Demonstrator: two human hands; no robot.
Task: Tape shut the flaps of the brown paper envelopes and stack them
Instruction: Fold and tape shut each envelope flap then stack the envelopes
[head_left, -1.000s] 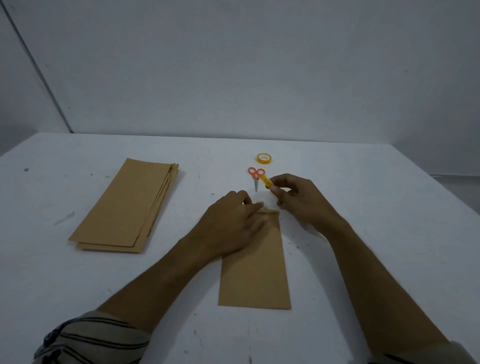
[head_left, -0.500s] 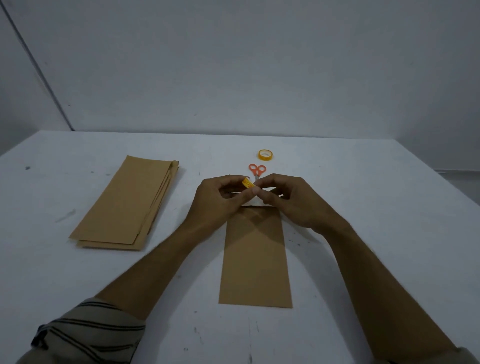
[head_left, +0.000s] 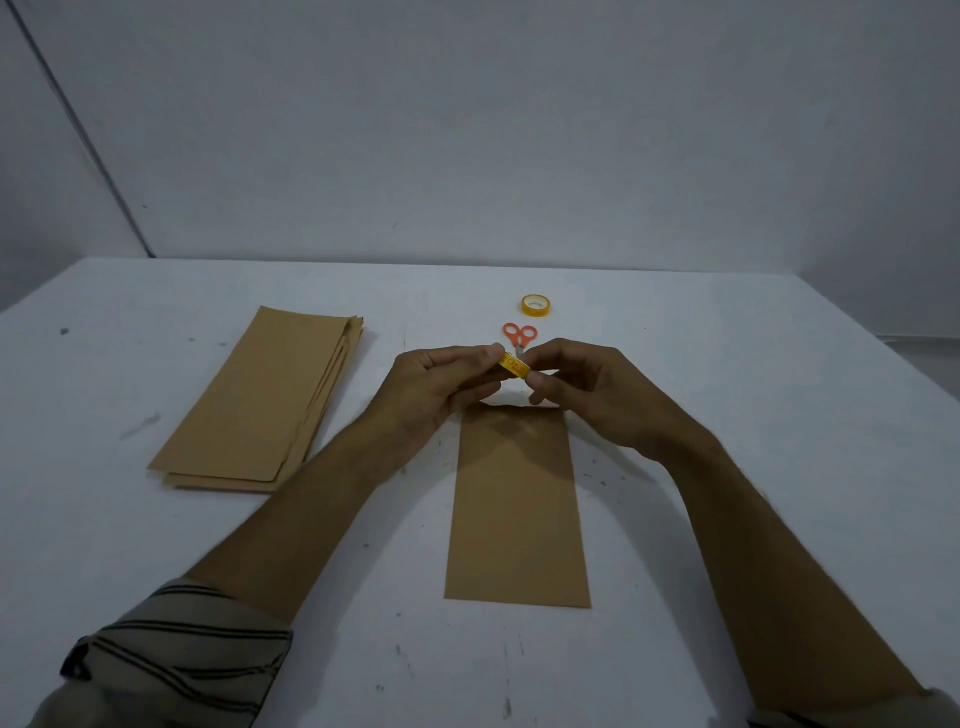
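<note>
Pinching the yellow tape roll (head_left: 514, 365) between them, left hand (head_left: 441, 387) and right hand (head_left: 587, 395) hold it over the far end of the brown paper envelope (head_left: 517, 509) (probably to peel a strip for its flap).

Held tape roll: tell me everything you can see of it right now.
The held roll is a small, narrow yellow ring with orange print, seen nearly edge-on and tilted, its right end lower. The left hand pinches one side and the right hand the other, raised over the far end of the envelope. No loose tape end can be made out. Nothing else touches it.
</note>
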